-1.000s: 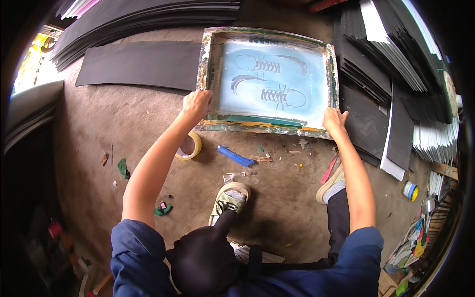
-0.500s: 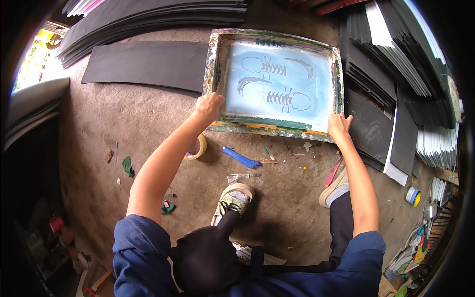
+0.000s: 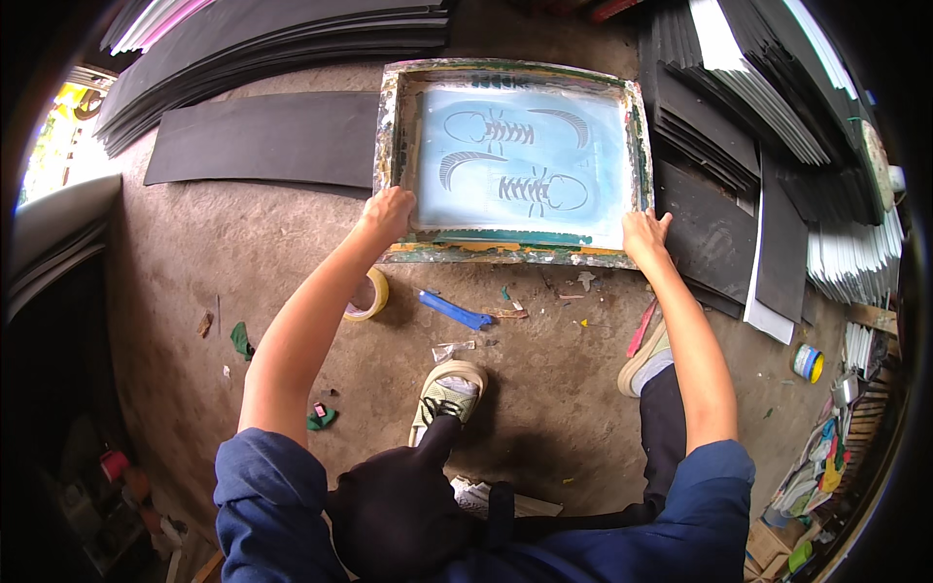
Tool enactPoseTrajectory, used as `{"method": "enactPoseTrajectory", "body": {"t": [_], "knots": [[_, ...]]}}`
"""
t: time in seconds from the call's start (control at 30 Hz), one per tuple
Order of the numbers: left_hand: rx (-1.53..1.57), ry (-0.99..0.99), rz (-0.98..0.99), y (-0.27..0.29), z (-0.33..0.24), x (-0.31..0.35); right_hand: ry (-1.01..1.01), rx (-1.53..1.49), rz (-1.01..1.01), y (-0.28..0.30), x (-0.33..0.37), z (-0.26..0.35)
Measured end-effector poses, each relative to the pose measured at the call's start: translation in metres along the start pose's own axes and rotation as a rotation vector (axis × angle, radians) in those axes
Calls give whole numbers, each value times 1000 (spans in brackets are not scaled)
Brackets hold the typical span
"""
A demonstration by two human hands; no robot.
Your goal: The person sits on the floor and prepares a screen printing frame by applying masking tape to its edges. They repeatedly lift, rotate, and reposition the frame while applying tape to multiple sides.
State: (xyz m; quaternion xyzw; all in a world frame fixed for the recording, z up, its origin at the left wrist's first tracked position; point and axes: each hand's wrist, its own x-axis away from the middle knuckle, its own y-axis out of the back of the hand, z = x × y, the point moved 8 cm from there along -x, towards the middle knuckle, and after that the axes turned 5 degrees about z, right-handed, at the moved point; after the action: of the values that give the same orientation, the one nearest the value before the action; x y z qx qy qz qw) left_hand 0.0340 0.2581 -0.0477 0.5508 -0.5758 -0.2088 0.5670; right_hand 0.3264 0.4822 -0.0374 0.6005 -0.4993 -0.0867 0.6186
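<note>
A screen-printing frame point(image 3: 505, 255) with paint-stained edges and a pale blue mesh is held out in front of me. Dark line drawings, two curved shapes and two lace-like ones, show on the mesh point(image 3: 535, 165). My left hand point(image 3: 391, 214) is closed around the frame's near left corner. At the near right corner, my right hand point(image 3: 646, 236) grips the frame with its thumb sticking outward. The frame overlaps a long black sheet point(image 3: 262, 136) lying to its left. Whether its underside touches anything is hidden.
Stacks of black sheets point(image 3: 282, 49) lie at the far left, with more black and white sheets point(image 3: 753, 107) at the right. On the floor between the frame and my shoes are a tape roll point(image 3: 380, 294), a blue strip point(image 3: 455, 310) and scraps. A small tin point(image 3: 808, 363) stands right.
The view has shifted and turned slightly, so the frame and the floor things appear further left. Both hands keep the same hold on the frame.
</note>
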Motion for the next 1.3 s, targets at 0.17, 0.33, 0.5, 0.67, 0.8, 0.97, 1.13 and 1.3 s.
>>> {"method": "enactPoseTrajectory", "body": {"t": [0.17, 0.33, 0.5, 0.67, 0.8, 0.97, 1.13, 1.3], "knots": [[-83, 40, 86, -3, -2, 1, -4, 21, 40, 3, 1, 4], [-115, 154, 238, -9, -3, -2, -16, 34, 70, -2, -1, 3], [-204, 146, 224, -7, -8, 2, 1, 63, 54, -5, -3, 4], [-248, 167, 317, -11, -13, 2, -3, 86, 65, -11, -6, 3], [-376, 173, 325, -16, -11, 3, 23, 117, 79, -11, -6, 6], [-488, 78, 336, -15, -9, 5, -31, 85, 31, -9, -8, 3], [-205, 8, 216, -11, 3, 12, 68, 146, -221, -1, 6, 7], [286, -212, 36, 23, -29, 39, 348, -458, -260, 12, 42, 23]]}}
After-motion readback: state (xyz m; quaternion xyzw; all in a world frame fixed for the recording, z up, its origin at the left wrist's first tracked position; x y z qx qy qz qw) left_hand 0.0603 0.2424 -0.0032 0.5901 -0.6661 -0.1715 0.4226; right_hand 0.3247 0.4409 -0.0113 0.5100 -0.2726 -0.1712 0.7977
